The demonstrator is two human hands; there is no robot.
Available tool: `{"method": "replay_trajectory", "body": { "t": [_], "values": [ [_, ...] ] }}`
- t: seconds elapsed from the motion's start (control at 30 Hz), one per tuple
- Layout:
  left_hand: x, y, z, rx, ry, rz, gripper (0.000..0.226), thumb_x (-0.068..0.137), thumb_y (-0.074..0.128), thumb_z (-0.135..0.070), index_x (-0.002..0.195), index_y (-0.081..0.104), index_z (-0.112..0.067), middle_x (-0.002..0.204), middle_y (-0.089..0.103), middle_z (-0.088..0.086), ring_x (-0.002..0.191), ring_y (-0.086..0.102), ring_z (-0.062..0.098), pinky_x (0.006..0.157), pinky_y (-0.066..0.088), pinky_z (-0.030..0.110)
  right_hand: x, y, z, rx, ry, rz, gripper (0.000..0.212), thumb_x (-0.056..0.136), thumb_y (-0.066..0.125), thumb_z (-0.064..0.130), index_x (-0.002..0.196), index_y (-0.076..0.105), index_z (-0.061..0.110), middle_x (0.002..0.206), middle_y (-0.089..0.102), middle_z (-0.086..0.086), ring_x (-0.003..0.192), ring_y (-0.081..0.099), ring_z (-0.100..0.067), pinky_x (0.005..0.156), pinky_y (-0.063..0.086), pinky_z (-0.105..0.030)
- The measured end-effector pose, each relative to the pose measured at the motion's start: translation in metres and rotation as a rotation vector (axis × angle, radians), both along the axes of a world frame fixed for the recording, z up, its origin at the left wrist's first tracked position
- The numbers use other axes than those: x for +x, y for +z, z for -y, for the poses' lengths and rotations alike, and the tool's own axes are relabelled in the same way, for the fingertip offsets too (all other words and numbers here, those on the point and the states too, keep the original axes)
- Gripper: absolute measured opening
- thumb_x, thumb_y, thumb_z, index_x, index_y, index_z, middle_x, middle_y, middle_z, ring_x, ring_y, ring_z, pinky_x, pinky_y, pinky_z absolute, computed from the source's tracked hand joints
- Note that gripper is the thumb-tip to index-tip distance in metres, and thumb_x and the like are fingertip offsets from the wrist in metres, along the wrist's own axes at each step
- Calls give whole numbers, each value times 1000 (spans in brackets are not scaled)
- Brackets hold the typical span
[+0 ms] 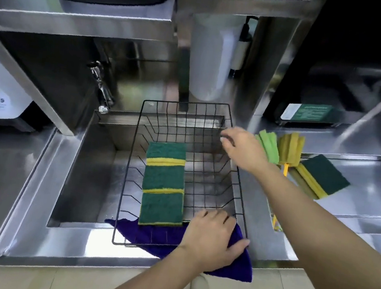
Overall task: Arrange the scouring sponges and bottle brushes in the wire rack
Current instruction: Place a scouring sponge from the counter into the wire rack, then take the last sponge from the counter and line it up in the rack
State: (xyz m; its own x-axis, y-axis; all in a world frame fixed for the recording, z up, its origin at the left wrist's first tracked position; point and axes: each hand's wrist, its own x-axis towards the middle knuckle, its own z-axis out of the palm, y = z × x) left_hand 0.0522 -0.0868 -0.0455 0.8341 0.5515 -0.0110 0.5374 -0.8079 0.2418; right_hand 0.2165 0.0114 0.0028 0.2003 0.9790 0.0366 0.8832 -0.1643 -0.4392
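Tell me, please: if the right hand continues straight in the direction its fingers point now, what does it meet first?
The right hand points left and away, over the wire rack. Probably it meets the rack's far right wall first, or passes just above its rim; depth is unclear here.

The wire rack [217,171] lies open right of the three sponges [164,184]; the left hand [211,238] blocks its near corner.
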Motion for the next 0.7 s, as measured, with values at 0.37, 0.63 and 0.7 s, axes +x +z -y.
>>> {"method": "replay_trajectory", "body": {
  "t": [0.37, 0.63, 0.7],
  "values": [
    [19, -3, 8, 38, -2, -86, 60, 89, 23, -61, 102, 58, -13, 103, 64, 5, 95, 56, 22, 83, 41, 35, 123, -30, 87, -168, -686, 105, 58, 83, 59, 37, 130, 40, 7, 134, 44, -24, 127, 37, -39, 103, 30, -48],
    [20, -3, 9, 47, 19, -20, 63, 83, 21, -61, 88, 60, -13, 86, 67, 4, 79, 60, 22, 70, 46, 35, 146, -49, 120, -401, -811, 45, 74, 70, 70, 28, 130, 31, 10, 129, 41, -23, 125, 36, -40, 104, 29, -46],
    [19, -3, 9, 46, 21, -3, 63, 83, 20, -62, 91, 60, -13, 91, 66, 3, 83, 59, 21, 73, 46, 35, 141, -46, 119, -308, -958, -13, 69, 69, 70, 24, 124, 33, 7, 127, 40, -24, 122, 37, -40, 102, 31, -46]
  ]
}}
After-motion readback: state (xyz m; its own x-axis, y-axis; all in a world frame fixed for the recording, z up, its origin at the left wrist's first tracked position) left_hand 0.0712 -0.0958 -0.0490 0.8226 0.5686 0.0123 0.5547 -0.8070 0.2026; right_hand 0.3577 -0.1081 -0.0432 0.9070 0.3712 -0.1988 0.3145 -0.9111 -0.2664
